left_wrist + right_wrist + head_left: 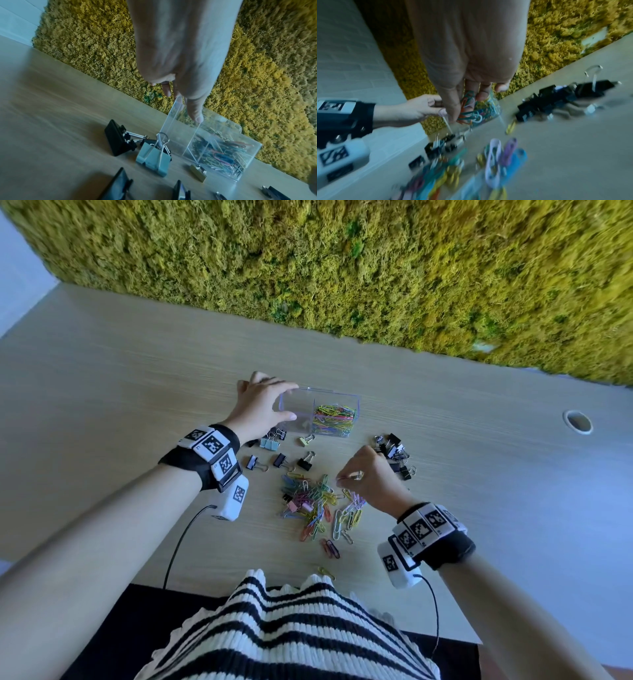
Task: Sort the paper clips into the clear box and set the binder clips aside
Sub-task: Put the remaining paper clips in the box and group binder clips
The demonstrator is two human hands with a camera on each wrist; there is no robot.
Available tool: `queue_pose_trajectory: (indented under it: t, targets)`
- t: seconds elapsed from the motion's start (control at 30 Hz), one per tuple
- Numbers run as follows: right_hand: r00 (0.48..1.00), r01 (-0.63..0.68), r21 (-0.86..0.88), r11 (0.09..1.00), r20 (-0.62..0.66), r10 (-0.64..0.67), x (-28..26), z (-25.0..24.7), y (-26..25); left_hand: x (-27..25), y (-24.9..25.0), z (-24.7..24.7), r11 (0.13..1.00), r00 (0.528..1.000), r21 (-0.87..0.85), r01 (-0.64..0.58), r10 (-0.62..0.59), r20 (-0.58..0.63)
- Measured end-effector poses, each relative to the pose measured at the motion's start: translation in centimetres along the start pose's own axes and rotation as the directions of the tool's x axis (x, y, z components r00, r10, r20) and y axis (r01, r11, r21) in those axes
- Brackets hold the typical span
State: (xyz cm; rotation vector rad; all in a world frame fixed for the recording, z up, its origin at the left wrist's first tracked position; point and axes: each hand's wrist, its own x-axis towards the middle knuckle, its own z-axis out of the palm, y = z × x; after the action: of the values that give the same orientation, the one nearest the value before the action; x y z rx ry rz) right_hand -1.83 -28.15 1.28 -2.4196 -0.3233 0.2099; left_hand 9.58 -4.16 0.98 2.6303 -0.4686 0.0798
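A clear box [301,405] stands on the table, with coloured paper clips [334,419] filling its right compartment. My left hand [291,401] grips the box's left end, thumb on the near wall and fingers over the far wall; the left wrist view shows the thumb [195,111] on the rim. My right hand [346,477] hovers above the loose paper clip pile [315,508] and pinches several paper clips [469,112]. Binder clips [274,441] lie near the box, with more black ones [395,453] grouped to the right.
A mossy green wall [342,268] runs along the table's far edge. A round cable hole [578,421] sits at the right. Black binder clips [281,461] lie between the box and the pile. Cables trail from both wrist units to the near edge.
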Motion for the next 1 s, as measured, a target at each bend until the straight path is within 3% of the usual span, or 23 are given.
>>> queue_pose_trajectory:
  t: [0.23,0.33,0.5,0.67,0.8,1.0]
  targets:
    - [0.944,0.101,0.083,0.991,-0.322,-0.069,5.2,-5.4,-2.5,-0.2,0.2,0.0,1.0,1.0,-0.022,-0.002,0.002,0.0]
    - [0.934,0.106,0.014,0.994,-0.344,-0.094,8.0,-5.6,-2.4,-0.2,0.2,0.0,1.0,1.0,-0.027,0.004,-0.004,0.001]
    - [0.959,0.061,-0.035,0.998,-0.275,-0.068,9.5,-4.3,-1.7,-0.2,0.3,-0.2,1.0,1.0,-0.02,-0.003,0.003,0.01]
    - [0.907,0.08,0.001,0.997,-0.416,-0.072,7.0,-4.5,-0.1,-0.5,0.4,-0.1,1.0,1.0,-0.016,-0.006,0.006,0.007]
    - [0.942,-0.044,-0.111,0.993,-0.336,0.004,2.8,-2.9,2.2,-0.9,0.5,-0.1,1.0,1.0,0.009,-0.014,0.014,-0.016]
    - [0.986,-0.097,-0.396,0.913,-0.162,0.034,-1.0,-0.5,4.1,-3.3,1.3,0.2,0.993,0.982,0.042,-0.107,0.112,-0.152]
